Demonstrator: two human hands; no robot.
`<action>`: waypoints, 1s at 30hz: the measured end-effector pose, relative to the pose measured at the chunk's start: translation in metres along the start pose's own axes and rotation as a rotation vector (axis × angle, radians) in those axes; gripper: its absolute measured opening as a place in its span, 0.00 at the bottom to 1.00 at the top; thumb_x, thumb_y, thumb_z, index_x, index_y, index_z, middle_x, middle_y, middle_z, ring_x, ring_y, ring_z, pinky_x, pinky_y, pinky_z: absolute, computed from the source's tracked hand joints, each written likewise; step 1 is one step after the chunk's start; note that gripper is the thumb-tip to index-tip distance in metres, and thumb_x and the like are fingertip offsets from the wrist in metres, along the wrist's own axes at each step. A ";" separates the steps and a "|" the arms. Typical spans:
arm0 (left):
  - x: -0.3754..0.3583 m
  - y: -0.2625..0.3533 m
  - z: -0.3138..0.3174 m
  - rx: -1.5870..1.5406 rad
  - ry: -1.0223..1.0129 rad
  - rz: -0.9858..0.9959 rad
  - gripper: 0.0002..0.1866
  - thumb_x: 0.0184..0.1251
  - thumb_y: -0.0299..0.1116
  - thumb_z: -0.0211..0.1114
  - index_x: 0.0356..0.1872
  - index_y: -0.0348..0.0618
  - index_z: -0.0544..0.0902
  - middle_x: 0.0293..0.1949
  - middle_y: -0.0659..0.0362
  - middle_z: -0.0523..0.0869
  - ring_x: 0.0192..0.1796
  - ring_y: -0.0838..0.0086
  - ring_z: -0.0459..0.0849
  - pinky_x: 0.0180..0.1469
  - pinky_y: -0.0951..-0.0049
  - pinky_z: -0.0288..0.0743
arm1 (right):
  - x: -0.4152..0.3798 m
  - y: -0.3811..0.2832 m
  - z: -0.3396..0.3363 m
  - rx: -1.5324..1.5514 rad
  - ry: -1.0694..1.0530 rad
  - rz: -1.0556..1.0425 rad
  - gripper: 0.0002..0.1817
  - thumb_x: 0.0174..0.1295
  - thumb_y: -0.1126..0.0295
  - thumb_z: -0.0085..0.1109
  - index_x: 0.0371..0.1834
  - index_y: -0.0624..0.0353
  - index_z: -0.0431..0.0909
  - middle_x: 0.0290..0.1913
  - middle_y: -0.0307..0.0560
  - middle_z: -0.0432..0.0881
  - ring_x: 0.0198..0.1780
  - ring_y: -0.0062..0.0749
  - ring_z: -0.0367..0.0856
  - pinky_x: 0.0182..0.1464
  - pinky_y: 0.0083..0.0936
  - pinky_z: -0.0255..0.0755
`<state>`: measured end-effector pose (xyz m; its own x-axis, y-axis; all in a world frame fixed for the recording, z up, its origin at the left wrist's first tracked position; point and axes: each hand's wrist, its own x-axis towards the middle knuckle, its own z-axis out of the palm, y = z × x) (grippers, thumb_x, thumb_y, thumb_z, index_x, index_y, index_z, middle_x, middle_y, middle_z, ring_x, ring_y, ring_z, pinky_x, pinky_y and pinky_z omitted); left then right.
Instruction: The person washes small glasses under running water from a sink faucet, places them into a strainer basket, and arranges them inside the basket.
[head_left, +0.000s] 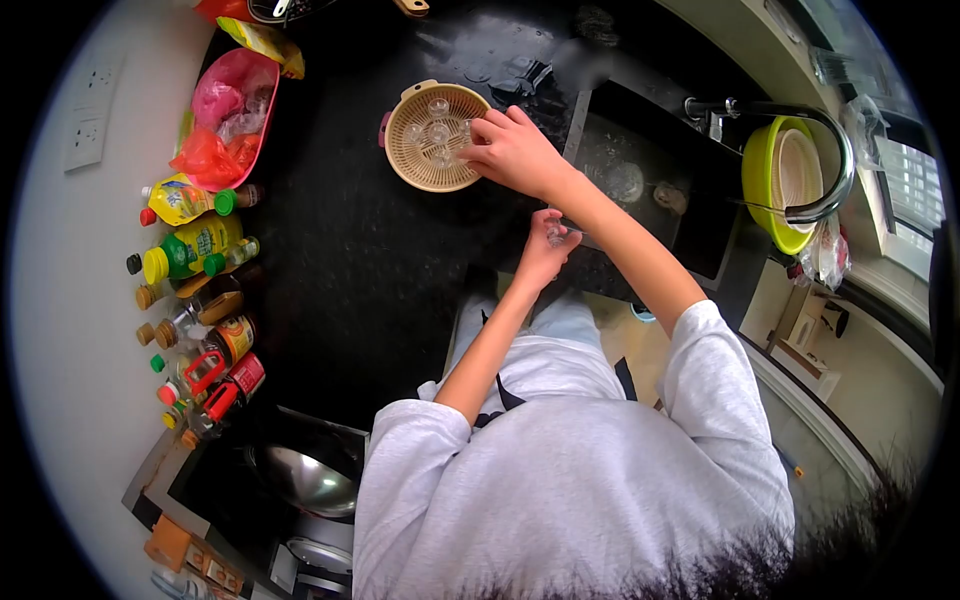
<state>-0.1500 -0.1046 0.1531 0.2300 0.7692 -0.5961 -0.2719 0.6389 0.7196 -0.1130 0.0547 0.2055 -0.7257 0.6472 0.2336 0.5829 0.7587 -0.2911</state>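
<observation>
A beige colander (400,150) sits on the black counter with several small clear glasses (438,133) inside. My right hand (515,152) reaches over its right rim, with thumb and fingers closed around a small clear glass (465,130) at the inner edge. Nearer to my body, my left hand (546,248) is curled around another small clear glass (556,235), in front of the sink's left corner. The fingers partly cover both held glasses.
The sink (640,150) lies to the right, under a curved faucet (835,150). Beside the faucet stands a green basin (757,180). Several bottles (190,248) line the left wall below a pink basket (268,125) of plastic bags. A wok (305,480) is at lower left.
</observation>
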 end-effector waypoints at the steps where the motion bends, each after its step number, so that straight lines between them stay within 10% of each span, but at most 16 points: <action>1: -0.002 0.007 0.001 0.004 0.008 -0.015 0.24 0.64 0.38 0.74 0.54 0.45 0.70 0.38 0.61 0.77 0.23 0.82 0.73 0.19 0.79 0.66 | -0.003 0.000 -0.008 0.042 0.034 0.002 0.09 0.54 0.67 0.68 0.39 0.43 0.87 0.35 0.32 0.73 0.43 0.26 0.75 0.46 0.28 0.66; 10: 0.036 0.041 0.027 0.191 -0.125 -0.081 0.22 0.67 0.46 0.73 0.53 0.45 0.77 0.30 0.65 0.78 0.20 0.86 0.72 0.17 0.84 0.58 | -0.167 -0.020 -0.065 0.731 0.264 0.891 0.19 0.65 0.80 0.57 0.58 0.57 0.82 0.42 0.41 0.79 0.36 0.21 0.75 0.39 0.19 0.70; 21: 0.120 0.041 0.145 0.698 -0.482 -0.267 0.39 0.69 0.73 0.51 0.49 0.39 0.76 0.27 0.61 0.77 0.18 0.80 0.72 0.15 0.77 0.60 | -0.269 0.040 -0.042 0.587 0.534 1.150 0.15 0.61 0.70 0.66 0.51 0.62 0.80 0.44 0.48 0.82 0.37 0.36 0.81 0.41 0.30 0.74; 26: 0.138 0.042 0.161 0.699 -0.492 -0.171 0.35 0.74 0.67 0.50 0.57 0.43 0.79 0.33 0.59 0.83 0.18 0.80 0.72 0.16 0.76 0.61 | -0.282 0.057 -0.033 0.505 0.721 1.154 0.08 0.66 0.71 0.61 0.45 0.62 0.80 0.41 0.50 0.83 0.46 0.48 0.80 0.48 0.38 0.73; 30: 0.159 0.046 0.165 0.811 -0.631 0.255 0.11 0.59 0.32 0.72 0.42 0.43 0.88 0.31 0.60 0.86 0.33 0.80 0.81 0.38 0.76 0.74 | -0.307 0.069 -0.022 0.521 0.710 1.134 0.09 0.66 0.72 0.61 0.47 0.61 0.81 0.45 0.49 0.84 0.49 0.45 0.81 0.49 0.32 0.76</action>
<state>0.0282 0.0469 0.1502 0.7610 0.5905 -0.2685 0.2715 0.0859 0.9586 0.1579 -0.0900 0.1340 0.4549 0.8905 0.0098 0.4020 -0.1955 -0.8945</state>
